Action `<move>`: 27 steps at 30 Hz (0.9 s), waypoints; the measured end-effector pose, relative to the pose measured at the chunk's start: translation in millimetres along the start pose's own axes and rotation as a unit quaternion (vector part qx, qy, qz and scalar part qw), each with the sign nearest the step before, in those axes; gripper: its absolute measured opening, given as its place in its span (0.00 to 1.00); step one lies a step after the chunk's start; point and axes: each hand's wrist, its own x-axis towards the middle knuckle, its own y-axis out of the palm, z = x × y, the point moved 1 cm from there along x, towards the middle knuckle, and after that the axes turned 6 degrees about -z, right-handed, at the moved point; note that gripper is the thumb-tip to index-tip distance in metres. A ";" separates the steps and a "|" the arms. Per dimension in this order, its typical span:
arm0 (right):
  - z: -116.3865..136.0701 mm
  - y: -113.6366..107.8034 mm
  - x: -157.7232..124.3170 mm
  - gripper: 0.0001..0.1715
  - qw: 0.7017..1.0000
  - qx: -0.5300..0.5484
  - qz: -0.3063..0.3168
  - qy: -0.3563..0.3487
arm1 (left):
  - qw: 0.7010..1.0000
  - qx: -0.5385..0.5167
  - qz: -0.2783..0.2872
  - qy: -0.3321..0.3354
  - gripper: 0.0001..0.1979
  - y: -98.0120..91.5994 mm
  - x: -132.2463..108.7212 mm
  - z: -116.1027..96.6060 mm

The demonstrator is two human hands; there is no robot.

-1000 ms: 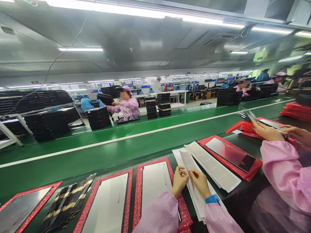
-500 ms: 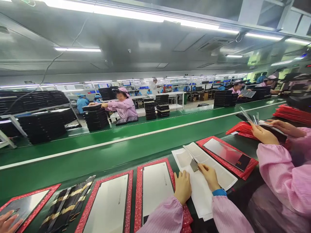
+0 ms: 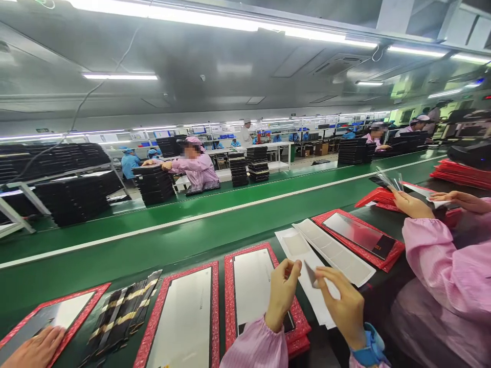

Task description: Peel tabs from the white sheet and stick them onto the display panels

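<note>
My right hand, with a blue band at its wrist, pinches a small grey film piece by its edge. To its left is my left hand, thumb and fingertips pressed together; anything between them is too small to see. Both hands are raised over white backing sheets, one of which carries a row of pale rectangles. Beside my left hand lies a flat display panel with a white back, on red bubble wrap.
Another panel and a bundle of black-and-gold strips lie to the left, near a co-worker's hand. At right, a co-worker's hands hold clear film. Beyond runs a green conveyor belt with black stacked trays.
My right hand has lifted the grey film piece off the white sheet and toward me. My left hand has risen from beside the panel, its fingers now pinched together.
</note>
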 end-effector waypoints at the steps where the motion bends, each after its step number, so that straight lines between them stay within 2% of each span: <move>1: 9.7 4.8 -6.6 0.09 0.999 0.009 0.019 -0.035 | 0.999 -0.044 -0.001 -0.024 0.21 -8.1 -6.5 -1.5; 5: 34.0 19.9 -27.3 0.18 0.988 0.036 0.074 -0.127 | 0.976 -0.184 -0.007 -0.116 0.18 -29.2 -27.6 6.2; 8: 40.1 24.5 -38.2 0.20 0.979 0.010 0.110 -0.171 | 0.973 -0.200 -0.015 -0.115 0.16 -40.4 -36.9 16.1; 10: 40.8 26.3 -43.5 0.23 0.978 -0.004 0.117 -0.173 | 0.978 -0.176 -0.041 -0.101 0.16 -49.1 -41.3 21.0; 11: 40.4 27.6 -45.4 0.25 0.982 -0.006 0.109 -0.152 | 0.981 -0.163 -0.053 -0.095 0.15 -53.5 -43.4 22.8; 13: 37.6 31.3 -47.3 0.27 0.995 -0.007 0.071 -0.065 | 0.983 -0.151 -0.063 -0.088 0.15 -61.7 -47.7 25.8; 15: 33.0 36.4 -47.7 0.21 0.997 0.003 0.053 0.050 | 0.984 -0.146 -0.053 -0.087 0.15 -68.0 -52.2 29.0; 18: 26.2 42.2 -47.4 0.10 0.977 0.056 0.106 0.176 | 0.987 -0.125 -0.046 -0.087 0.15 -75.3 -59.1 36.4; 22: 22.9 36.8 -45.5 0.11 0.952 0.115 0.166 0.229 | 0.993 -0.058 -0.055 -0.091 0.13 -85.4 -67.3 49.6; 27: 23.4 27.5 -48.6 0.12 0.927 0.141 0.241 0.251 | 0.995 0.000 -0.021 -0.103 0.10 -92.6 -79.2 64.2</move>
